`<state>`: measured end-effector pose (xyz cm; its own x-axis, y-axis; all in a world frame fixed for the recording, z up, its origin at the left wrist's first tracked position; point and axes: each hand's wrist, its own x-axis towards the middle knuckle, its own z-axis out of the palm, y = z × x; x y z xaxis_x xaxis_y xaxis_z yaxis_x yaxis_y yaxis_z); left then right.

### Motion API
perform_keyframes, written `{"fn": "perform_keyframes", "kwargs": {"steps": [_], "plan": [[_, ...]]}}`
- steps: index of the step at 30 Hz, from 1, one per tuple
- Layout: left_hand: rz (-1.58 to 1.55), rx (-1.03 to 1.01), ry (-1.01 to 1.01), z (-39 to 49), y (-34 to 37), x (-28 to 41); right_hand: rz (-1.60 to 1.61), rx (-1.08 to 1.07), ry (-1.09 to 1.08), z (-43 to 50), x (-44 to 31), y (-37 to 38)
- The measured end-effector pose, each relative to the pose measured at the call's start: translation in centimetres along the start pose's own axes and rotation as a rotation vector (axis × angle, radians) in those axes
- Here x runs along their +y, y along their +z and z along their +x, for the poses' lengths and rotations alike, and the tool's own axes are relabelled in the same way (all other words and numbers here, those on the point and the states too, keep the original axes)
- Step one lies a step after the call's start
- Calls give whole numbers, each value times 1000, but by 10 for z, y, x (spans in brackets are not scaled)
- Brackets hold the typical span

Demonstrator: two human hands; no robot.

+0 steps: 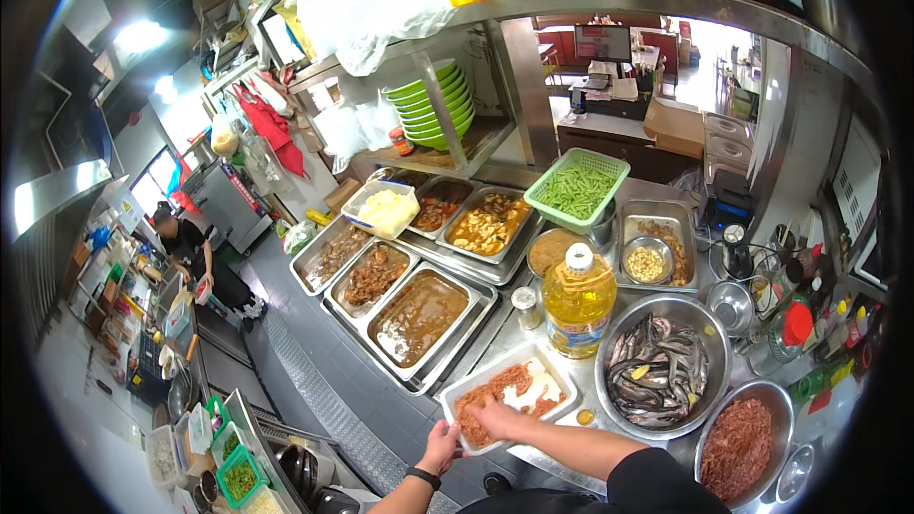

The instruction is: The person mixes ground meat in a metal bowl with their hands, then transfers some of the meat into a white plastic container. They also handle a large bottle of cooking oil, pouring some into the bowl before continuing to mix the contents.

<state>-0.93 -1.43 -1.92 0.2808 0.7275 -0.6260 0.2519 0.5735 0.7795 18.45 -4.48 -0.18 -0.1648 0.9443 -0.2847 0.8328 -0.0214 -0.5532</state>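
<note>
A white plastic tub (pixel 560 368) of raw shredded meat (pixel 508 380) with a white powder or paste on it stands at the counter's near edge. My left hand (pixel 441 448), with a dark band on the wrist, grips the tub's near left corner. My right hand (pixel 489 417) is pressed into the meat, its fingertips hidden, so its grip does not show. Behind the tub stand a large bottle of yellow oil (pixel 580 303) and a small shaker jar (pixel 526 307). To the right is a steel bowl of whole fish (pixel 657 364).
Steel trays of cooked food (pixel 421 314) lie on the left. A green basket of cut green beans (pixel 577 189) sits at the back. A bowl of raw meat (pixel 739 442) and several sauce bottles (pixel 835 328) are at right. A person (pixel 203 257) stands across the aisle.
</note>
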Motion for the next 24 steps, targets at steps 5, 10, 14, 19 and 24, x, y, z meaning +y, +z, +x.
{"fn": "perform_keyframes", "kwargs": {"steps": [5,10,14,19,24], "plan": [[-34,-12,-38,2,-6,4,-20,133,290,43,73,-32],[-97,8,-33,2,-10,1,3,-11,12,15,-15,-20],[-95,14,-17,-2,-10,-5,-463,-130,-113,-5,11,-24],[-159,53,-2,-14,10,-1,-262,117,268,-1,72,-7],[-220,29,-3,-13,13,1,-52,-128,198,-11,-27,-11]]}}
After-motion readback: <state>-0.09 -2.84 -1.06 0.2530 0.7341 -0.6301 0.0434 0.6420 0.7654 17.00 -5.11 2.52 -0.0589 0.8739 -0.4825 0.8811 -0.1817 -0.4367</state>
